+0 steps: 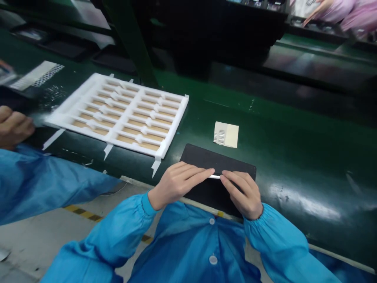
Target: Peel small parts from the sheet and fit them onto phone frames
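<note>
Over a black mat (219, 158) at the table's front edge, my two hands meet at a thin white strip (215, 177). The fingertips of my left hand (181, 181) are closed on its left end. My right hand (244, 192) pinches the right end between thumb and fingers. Only a short middle length of the strip shows; the fingers cover its ends, and I cannot make out its exact kind. Just beyond the mat, a sheet of pale labels (226, 134) with printed barcodes lies on the green table.
A white foam tray (126, 114) with many slots and tape tabs stands to the left. A co-worker's hand (14, 127) and blue sleeve reach in at far left, near another label sheet (38, 74). Across the bench is a person's pink sleeve (338, 10). A dark overhead structure (206, 35) spans the back.
</note>
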Tool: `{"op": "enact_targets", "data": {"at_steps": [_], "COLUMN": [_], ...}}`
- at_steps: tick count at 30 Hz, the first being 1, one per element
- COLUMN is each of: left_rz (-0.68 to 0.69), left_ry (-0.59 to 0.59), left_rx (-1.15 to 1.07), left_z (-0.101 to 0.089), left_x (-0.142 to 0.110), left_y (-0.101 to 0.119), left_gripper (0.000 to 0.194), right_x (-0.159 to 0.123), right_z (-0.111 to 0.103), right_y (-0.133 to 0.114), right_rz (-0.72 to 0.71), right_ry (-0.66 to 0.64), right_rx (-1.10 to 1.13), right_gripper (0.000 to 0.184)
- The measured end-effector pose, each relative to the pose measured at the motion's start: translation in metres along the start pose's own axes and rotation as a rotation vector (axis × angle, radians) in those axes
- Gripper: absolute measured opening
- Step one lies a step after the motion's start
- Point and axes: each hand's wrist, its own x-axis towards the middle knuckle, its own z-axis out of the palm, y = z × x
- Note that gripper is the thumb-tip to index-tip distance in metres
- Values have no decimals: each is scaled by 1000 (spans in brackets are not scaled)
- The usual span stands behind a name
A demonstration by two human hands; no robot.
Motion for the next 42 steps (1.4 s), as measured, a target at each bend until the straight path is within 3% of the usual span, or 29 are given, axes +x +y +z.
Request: {"op": "enact_targets", "data": {"at_steps": [8,14,18,24,30,37,40,42], "left_rz": [-2,-69,-57,-22,-117,-154,-212,-368], "left_ry": [78,172,178,143,149,129,94,79], "left_rx": [34,80,95,105,59,17,-17,-114], "left_z": [5,9,11,7,8,9,6,4], "left_x": [3,15,15,12,11,7,10,12], "left_y": [6,9,8,10,15,16,19,23], "left_gripper": [20,14,14,15,13,17,14,11], "right_x": [-4,6,14,15,14,18,21,21], "right_z": [5,8,11,13,17,33,29,20], "right_y": [4,-1,-8,-10,-22,-30,-26,-23], "right_rz": [-47,215,363,428,693,777,797,801], "right_ry": [2,72,114,157,176,342,307,234], "right_rx": [29,186,321,381,533,474,486,497], "right_gripper": [37,34,26,26,14,9,7,16]}}
